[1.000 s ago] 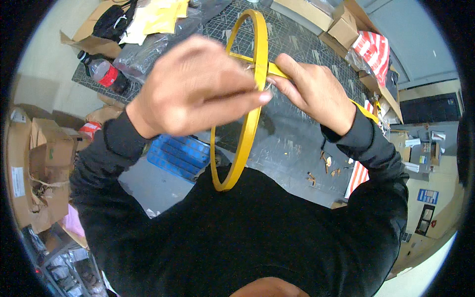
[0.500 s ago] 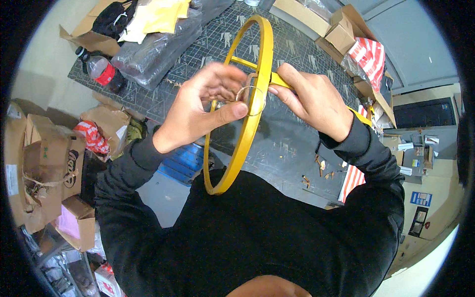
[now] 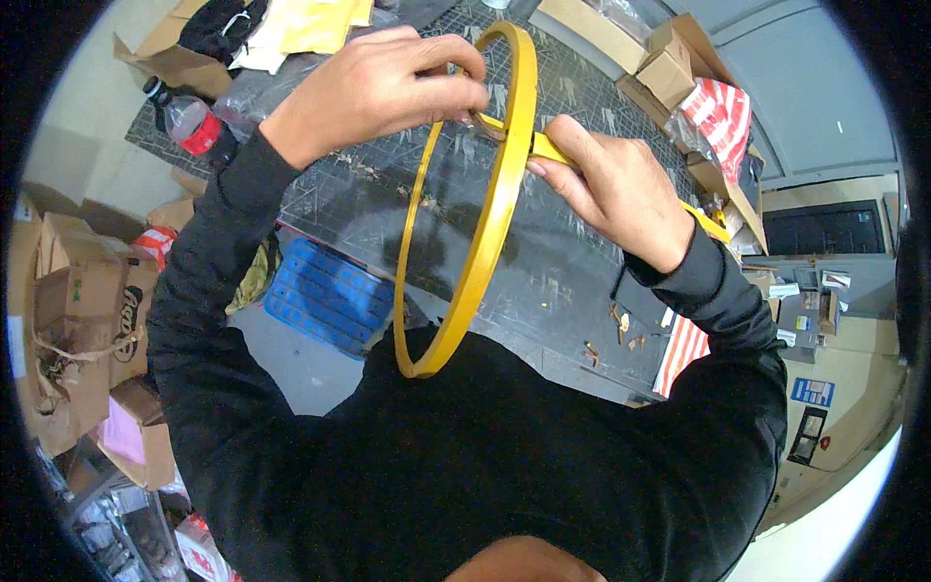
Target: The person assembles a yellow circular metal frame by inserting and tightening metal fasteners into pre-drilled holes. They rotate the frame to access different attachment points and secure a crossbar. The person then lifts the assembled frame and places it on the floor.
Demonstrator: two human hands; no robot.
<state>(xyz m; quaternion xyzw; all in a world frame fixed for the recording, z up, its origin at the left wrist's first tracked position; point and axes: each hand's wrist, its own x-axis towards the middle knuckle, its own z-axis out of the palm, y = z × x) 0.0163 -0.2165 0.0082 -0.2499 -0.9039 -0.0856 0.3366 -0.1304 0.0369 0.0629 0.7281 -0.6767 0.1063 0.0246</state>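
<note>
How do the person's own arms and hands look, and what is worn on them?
Both arms wear long black sleeves that end at the wrists. The left hand and the right hand are bare: no gloves, rings or watch can be seen.

The left hand (image 3: pixel 373 87) hides whatever its fingertips pinch at the yellow hoop's (image 3: pixel 485 209) twelve o'clock rim.

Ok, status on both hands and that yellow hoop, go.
Left hand pinching the top of the yellow hoop. Right hand closed on a yellow handle at the hoop's rim. Hoop upright on edge above the dark grid mat. Nothing blocking.
</note>
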